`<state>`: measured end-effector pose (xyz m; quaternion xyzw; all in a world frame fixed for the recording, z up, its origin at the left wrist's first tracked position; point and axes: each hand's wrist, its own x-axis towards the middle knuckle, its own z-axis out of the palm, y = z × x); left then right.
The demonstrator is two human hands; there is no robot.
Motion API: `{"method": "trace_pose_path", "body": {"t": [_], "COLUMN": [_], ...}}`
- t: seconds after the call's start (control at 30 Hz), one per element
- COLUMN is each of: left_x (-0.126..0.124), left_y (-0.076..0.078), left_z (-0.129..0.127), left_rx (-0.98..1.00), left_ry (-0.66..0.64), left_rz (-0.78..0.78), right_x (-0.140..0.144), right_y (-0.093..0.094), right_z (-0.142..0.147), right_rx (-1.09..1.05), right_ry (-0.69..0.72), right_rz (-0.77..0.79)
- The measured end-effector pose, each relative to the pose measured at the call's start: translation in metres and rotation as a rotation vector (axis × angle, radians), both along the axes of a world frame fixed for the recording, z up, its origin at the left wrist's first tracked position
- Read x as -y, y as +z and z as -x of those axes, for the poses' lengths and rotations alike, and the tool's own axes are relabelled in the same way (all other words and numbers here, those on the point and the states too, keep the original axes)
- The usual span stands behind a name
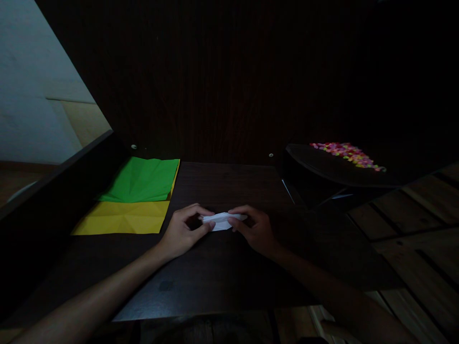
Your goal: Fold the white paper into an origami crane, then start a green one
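The dark surface (222, 267) carries everything. Off to the left of the fingers lies a green sheet (141, 180) overlapping a yellow sheet (122, 217), both flat and marked with creases, neither touched by a hand. Well to the right, on a dark tray (322, 165), sits a heap of small bright pieces (346, 154) — too small to tell what they are.

The folding looks well along, as a judgement: the white paper (222, 221) is already narrowed into a small, long, layered shape rather than an open sheet, though the final form is not readable, so more folds likely remain.

The left hand (182, 231) pinches the paper's left end, fingers (206, 227) closed on it. The right hand (254, 229) pinches the right end — the paper spans between the two sets of fingertips, just above the surface or resting on it; I cannot tell which.
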<state>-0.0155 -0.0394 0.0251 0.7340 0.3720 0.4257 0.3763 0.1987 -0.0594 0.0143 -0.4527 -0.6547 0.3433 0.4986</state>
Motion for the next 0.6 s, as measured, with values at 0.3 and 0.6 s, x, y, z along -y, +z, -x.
{"method": "trace_pose_path", "body": {"t": [0.3,0.6], "left_x": [0.003,-0.003], "left_y": [-0.010,-0.009], "left_z": [-0.009,-0.009], "left_rx": [0.054,0.283], "left_ry": [-0.185,-0.091], "left_rz": [0.337,0.440], "right_x": [-0.001,0.003], "right_y": [0.001,-0.004], "right_z": [0.003,0.012], "right_rx": [-0.241,-0.176], "right_ry": [0.033,0.190], "right_rz": [0.180,0.225]}}
